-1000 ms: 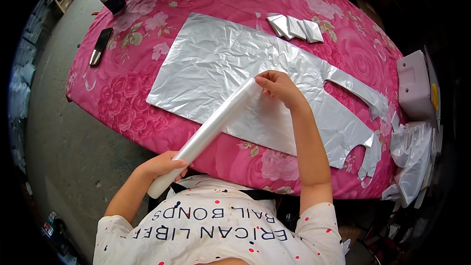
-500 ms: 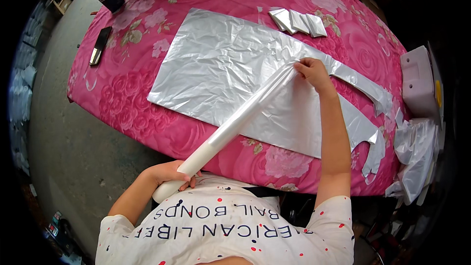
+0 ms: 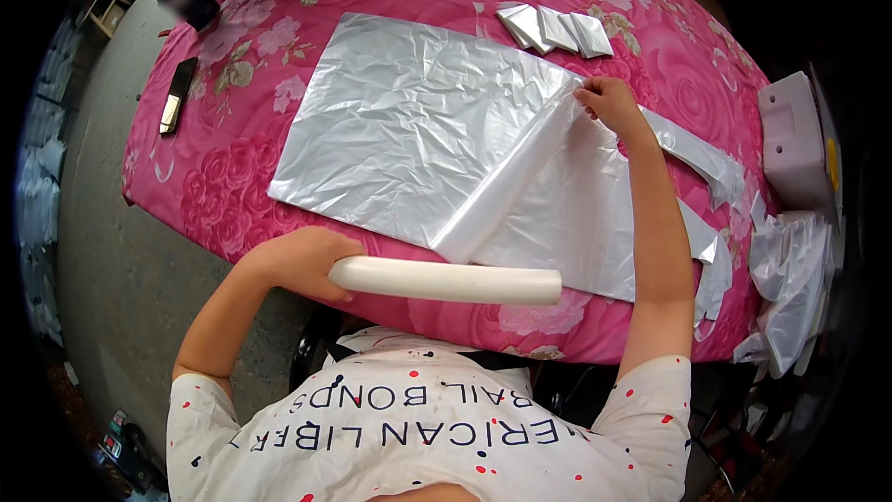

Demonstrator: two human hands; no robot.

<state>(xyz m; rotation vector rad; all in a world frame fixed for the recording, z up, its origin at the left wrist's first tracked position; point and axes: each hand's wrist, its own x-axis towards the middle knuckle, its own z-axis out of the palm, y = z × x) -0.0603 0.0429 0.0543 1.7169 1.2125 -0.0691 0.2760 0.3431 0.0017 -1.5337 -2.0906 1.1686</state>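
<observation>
A: ok so what's different from half a second ago?

B: The white tube (image 3: 455,281) slants up toward 1 o'clock back then; now it's near level around 6, pointing at 3. Left hand (image 3: 311,262) is about half past eight, fingers wrapped round its end. Right hand (image 3: 609,104) is at 2, pinching the edge of the silvery plastic sheet (image 3: 390,102) spread mid-table, with a folded-over flap (image 3: 511,172) slanting down to the tube.

A: and the setup?

B: Tabletop (image 3: 223,191) wears a pink rose cloth. Folded packets (image 3: 557,30) at 1, phone (image 3: 178,95) at 10, dark bottle (image 3: 190,0) half past ten, pale bin (image 3: 790,135) half past two, crumpled plastic (image 3: 790,270) past 3. Grey floor (image 3: 121,260) at 9.
</observation>
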